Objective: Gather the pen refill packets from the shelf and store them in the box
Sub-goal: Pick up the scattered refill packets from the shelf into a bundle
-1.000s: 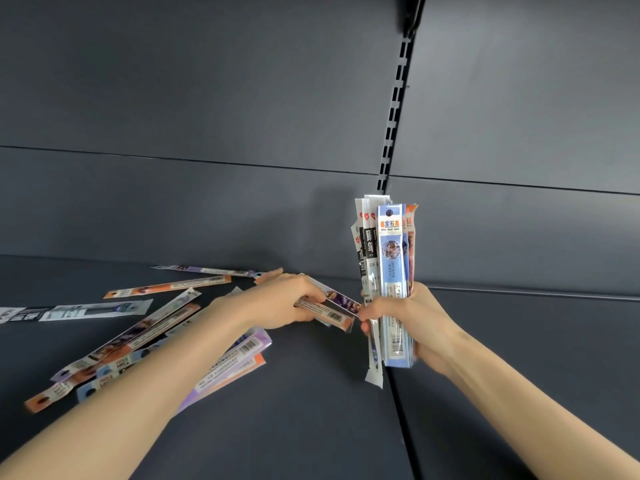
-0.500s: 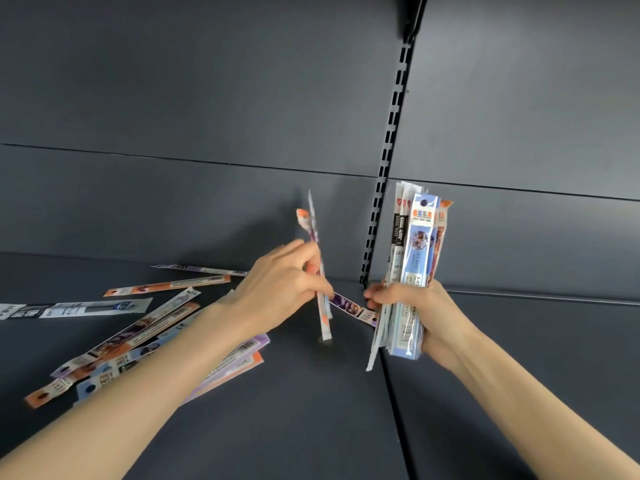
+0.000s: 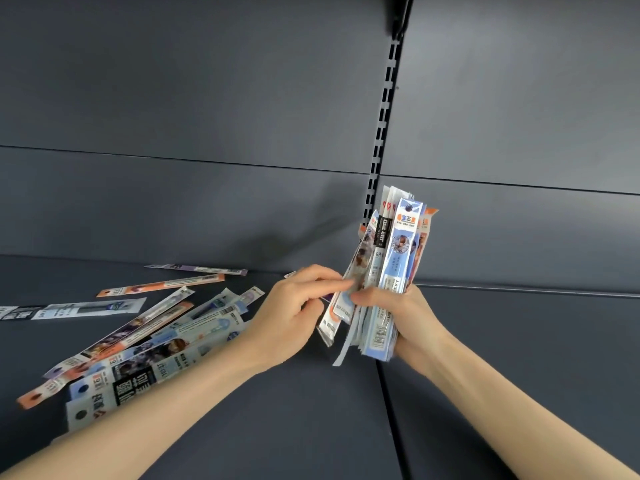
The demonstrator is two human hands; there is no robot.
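My right hand (image 3: 405,313) grips an upright bundle of pen refill packets (image 3: 391,265) above the dark shelf (image 3: 294,410). My left hand (image 3: 294,310) pinches one packet (image 3: 349,289) against the left side of that bundle. Several more packets (image 3: 145,337) lie scattered flat on the shelf at the left, partly under my left forearm. One orange packet (image 3: 162,285) and a purple one (image 3: 197,269) lie near the back wall. No box is in view.
A dark panelled back wall (image 3: 207,116) rises behind the shelf, with a slotted upright rail (image 3: 384,109) in the middle. A seam (image 3: 388,410) splits the shelf into a left and a right board.
My left hand lifted a packet off the shelf, stood it upright and brought it right against the bundle. The bundle in my right hand shifted slightly right.
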